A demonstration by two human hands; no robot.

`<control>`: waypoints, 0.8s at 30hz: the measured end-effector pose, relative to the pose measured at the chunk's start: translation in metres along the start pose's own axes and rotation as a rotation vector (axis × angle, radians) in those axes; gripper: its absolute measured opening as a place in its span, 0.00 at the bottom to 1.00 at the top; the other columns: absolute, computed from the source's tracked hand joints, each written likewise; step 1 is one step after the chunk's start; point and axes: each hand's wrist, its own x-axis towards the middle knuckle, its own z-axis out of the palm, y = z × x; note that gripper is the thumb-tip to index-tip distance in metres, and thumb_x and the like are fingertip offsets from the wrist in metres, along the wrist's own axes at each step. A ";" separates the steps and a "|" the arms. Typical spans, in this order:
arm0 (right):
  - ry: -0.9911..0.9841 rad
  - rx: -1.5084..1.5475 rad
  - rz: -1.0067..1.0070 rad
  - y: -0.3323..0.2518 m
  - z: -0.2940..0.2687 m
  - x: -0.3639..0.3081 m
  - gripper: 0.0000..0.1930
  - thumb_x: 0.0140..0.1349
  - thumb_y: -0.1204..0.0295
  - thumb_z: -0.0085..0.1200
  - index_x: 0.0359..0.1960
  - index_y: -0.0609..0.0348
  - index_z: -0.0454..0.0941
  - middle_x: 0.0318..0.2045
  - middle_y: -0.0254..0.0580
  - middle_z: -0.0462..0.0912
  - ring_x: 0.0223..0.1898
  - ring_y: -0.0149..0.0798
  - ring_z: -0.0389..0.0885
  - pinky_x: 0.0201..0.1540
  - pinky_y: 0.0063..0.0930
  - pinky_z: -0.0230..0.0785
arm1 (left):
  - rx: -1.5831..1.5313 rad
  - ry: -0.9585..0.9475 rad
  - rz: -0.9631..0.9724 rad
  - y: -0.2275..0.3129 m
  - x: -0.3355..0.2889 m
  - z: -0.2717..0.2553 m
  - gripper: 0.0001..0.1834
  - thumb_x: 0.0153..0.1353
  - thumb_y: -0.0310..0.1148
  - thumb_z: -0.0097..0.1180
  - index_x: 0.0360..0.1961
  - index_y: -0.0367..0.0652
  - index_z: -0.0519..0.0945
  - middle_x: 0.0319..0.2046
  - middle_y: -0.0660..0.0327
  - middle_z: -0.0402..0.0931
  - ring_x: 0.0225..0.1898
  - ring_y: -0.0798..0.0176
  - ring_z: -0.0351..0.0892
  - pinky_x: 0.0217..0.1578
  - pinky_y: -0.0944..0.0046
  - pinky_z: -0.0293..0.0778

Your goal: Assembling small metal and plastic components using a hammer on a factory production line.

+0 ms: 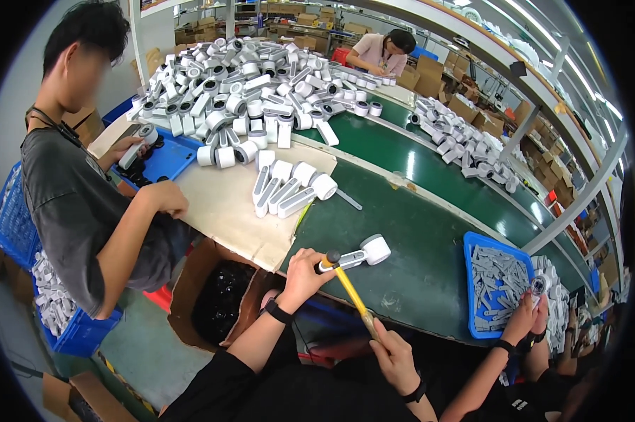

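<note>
My left hand is closed around the handle end of a white handheld device. Its round head points away to the right, over the green table. A hammer with a yellow handle is in my right hand, gripped near the end of its handle. The dark hammer head is right over the device's handle end, by my left fingers; whether they touch I cannot tell. Several similar devices lie side by side past my left hand, on the cardboard sheet. A thin grey strip lies beside them.
A large heap of white devices covers the far left. A blue tray of grey strips stands at right, near a co-worker's hands. Another person works at left. Below the table edge is an open cardboard box.
</note>
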 end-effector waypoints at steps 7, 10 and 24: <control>0.038 0.032 0.069 0.009 -0.006 -0.008 0.27 0.61 0.81 0.57 0.64 0.59 0.71 0.24 0.44 0.71 0.25 0.40 0.72 0.32 0.30 0.66 | -0.022 0.025 0.040 0.004 0.000 -0.001 0.14 0.44 0.34 0.73 0.33 0.43 0.86 0.26 0.59 0.76 0.33 0.53 0.74 0.37 0.57 0.70; 0.172 -0.051 0.071 0.017 -0.006 -0.003 0.26 0.63 0.82 0.55 0.64 0.61 0.70 0.26 0.44 0.73 0.27 0.40 0.73 0.33 0.29 0.67 | -0.015 0.002 0.017 0.004 -0.002 -0.003 0.14 0.44 0.34 0.74 0.34 0.44 0.87 0.27 0.59 0.77 0.35 0.53 0.75 0.38 0.57 0.71; 0.153 0.121 0.175 0.035 0.002 -0.002 0.25 0.63 0.81 0.55 0.64 0.63 0.70 0.31 0.47 0.79 0.29 0.38 0.75 0.36 0.27 0.69 | 0.305 -0.089 0.203 0.018 0.023 0.006 0.16 0.46 0.40 0.71 0.36 0.47 0.83 0.33 0.61 0.78 0.41 0.53 0.76 0.41 0.54 0.69</control>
